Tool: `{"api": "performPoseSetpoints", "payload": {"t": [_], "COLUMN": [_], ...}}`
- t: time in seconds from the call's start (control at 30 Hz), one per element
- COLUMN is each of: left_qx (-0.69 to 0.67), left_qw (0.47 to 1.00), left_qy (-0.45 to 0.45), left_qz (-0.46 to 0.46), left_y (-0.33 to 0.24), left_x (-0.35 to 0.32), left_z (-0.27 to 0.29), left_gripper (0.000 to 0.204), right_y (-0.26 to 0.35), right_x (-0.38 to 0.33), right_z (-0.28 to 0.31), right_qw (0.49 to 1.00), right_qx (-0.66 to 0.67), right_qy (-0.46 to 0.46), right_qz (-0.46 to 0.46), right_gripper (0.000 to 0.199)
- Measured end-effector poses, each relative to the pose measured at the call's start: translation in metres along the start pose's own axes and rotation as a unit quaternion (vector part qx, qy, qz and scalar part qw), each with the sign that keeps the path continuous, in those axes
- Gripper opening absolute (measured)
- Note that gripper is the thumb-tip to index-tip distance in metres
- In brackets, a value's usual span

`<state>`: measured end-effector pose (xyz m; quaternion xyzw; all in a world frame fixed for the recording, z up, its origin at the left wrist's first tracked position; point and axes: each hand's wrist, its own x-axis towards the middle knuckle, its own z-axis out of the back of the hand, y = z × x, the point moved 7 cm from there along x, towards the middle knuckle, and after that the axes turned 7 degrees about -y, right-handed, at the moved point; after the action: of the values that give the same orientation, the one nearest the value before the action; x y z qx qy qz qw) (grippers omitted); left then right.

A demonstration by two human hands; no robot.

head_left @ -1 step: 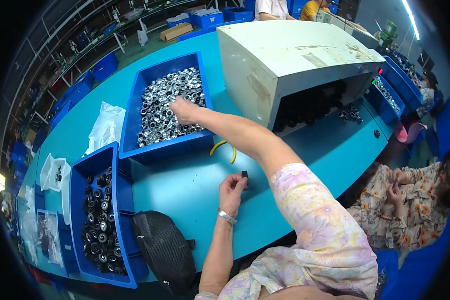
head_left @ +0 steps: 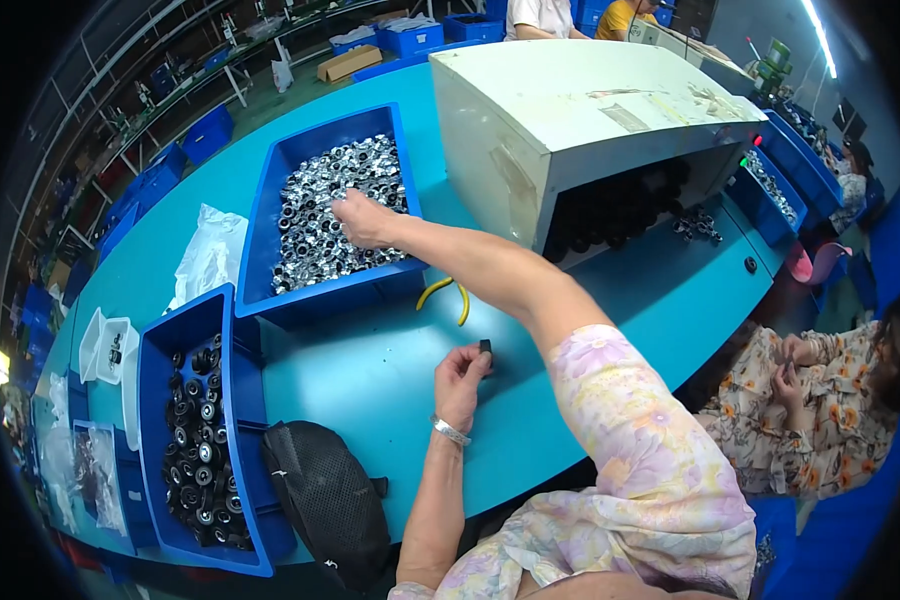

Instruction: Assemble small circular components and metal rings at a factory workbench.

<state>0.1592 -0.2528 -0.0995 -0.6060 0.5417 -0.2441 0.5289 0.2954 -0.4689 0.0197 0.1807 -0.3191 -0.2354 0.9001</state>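
My left hand (head_left: 458,385) rests over the turquoise table, thumb and fingers pinched on a small black part (head_left: 485,346). My right hand (head_left: 366,221) reaches across into a blue bin (head_left: 402,165) heaped with small silver-and-black metal parts (head_left: 315,240). Its fingers are bunched together at the top of the heap, and whatever is between them is hidden. Between the two hands, yellow-handled pliers (head_left: 462,303) lie on the table, partly covered by my right forearm.
A second blue bin (head_left: 250,500) holds black round parts, beside a black mesh bag (head_left: 328,505). A big cream open-fronted box (head_left: 500,150) stands at the back right with dark parts inside. White plastic (head_left: 210,250) lies left. Another person's hands (head_left: 790,370) show at right.
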Motion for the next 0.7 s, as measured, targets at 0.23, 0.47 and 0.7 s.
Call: {"api": "performPoseSetpoints", "payload": {"t": [0.23, 0.47, 0.7], "left_qx": [-0.175, -0.232, -0.169], "left_qw": [0.984, 0.967, 0.975], "left_qy": [0.014, 0.105, 0.132], "left_qz": [0.02, 0.019, 0.057], "left_y": [-0.007, -0.007, 0.003], "left_x": [0.0, -0.004, -0.018], "left_z": [0.003, -0.01, -0.027], "left_gripper": [0.018, 0.019, 0.016], "right_y": [0.065, 0.031, 0.025], "right_x": [-0.125, -0.29, -0.35], "right_z": [0.09, 0.108, 0.103], "right_qw": [0.924, 0.61, 0.499], "right_qx": [0.367, 0.696, 0.765], "right_qy": [-0.002, -0.094, -0.16], "right_qz": [-0.111, -0.367, -0.375], "right_gripper": [0.015, 0.018, 0.012]}}
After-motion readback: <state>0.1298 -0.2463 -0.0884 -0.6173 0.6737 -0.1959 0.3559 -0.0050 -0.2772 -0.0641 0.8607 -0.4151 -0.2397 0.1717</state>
